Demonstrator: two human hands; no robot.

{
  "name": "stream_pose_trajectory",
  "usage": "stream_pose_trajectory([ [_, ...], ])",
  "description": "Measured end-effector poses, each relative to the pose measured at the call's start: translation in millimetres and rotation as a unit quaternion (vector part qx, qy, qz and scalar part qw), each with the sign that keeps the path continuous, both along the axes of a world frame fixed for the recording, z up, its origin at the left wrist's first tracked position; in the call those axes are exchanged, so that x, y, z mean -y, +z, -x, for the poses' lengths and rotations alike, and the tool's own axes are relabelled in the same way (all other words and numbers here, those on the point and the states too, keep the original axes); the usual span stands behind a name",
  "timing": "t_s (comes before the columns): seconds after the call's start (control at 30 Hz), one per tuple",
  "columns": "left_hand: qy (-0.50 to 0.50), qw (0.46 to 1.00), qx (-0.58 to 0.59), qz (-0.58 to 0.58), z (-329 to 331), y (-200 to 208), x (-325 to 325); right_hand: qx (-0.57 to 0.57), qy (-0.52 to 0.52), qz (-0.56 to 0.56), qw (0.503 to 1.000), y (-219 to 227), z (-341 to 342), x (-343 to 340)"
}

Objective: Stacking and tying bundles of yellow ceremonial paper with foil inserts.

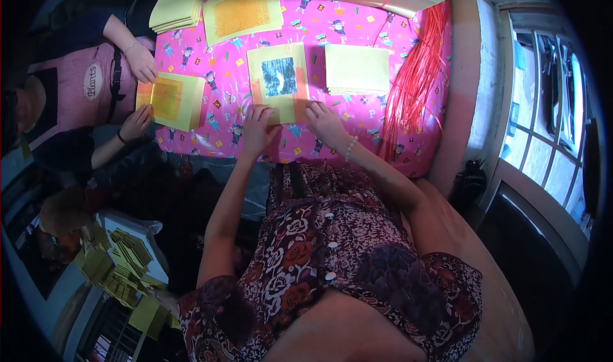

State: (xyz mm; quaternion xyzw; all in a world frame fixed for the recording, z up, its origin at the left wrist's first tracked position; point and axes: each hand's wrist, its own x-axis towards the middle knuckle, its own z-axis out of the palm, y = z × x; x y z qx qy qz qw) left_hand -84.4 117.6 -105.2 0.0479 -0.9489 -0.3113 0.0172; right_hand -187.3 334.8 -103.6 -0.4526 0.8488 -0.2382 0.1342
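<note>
Pink patterned tablecloth covers the table. On it, front & centre: a yellow card w/ a blue-and-white square picture in its middle and an orange strip down each side. Just right of it, a neat stack of plain yellow sheets. Farther back, a bigger yellow card w/ an orange square; left of that, another yellow stack. Red strings hang in a bundle over the right edge of the table.

Left hand lies palm down, fingers loosely spread, tips on the near left corner of the blue-picture card. Right hand likewise flat & open, fingertips at the card's near right corner. Hands are apart, one each side, gripping nothing.

At far left another person in a pink apron has both hands on a yellow card w/ an orange centre. Bottom left, lower down, more yellow sheets in a loose pile.
</note>
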Motion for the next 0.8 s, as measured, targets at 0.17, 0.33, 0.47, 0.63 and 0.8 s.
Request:
stream_pose_trajectory([
  [0.17, -0.03, 0.999, -0.023, 0.005, 1.3, -8.5, 11.1, -0.059, 0.035, -0.108, 0.992, -4.7, 0.0, 9.5],
  [0.33, -0.048, 0.998, -0.035, 0.009, 2.0, -9.5, 13.1, -0.058, 0.071, -0.146, 0.985, -12.6, 9.1, 7.4],
  [0.47, -0.054, 0.997, -0.057, 0.015, 2.8, -10.4, 17.7, -0.066, 0.061, -0.066, 0.994, -11.3, 10.9, 5.0],
  [0.63, -0.04, 0.998, -0.042, -0.038, 14.8, -8.8, 25.3, 0.005, 0.015, 0.007, 1.0, -9.9, 19.1, 3.0],
  [0.8, -0.052, 0.996, -0.02, -0.067, 21.3, -9.0, 33.0, 0.06, -0.019, 0.025, 0.998, -6.8, 24.1, 7.8],
])
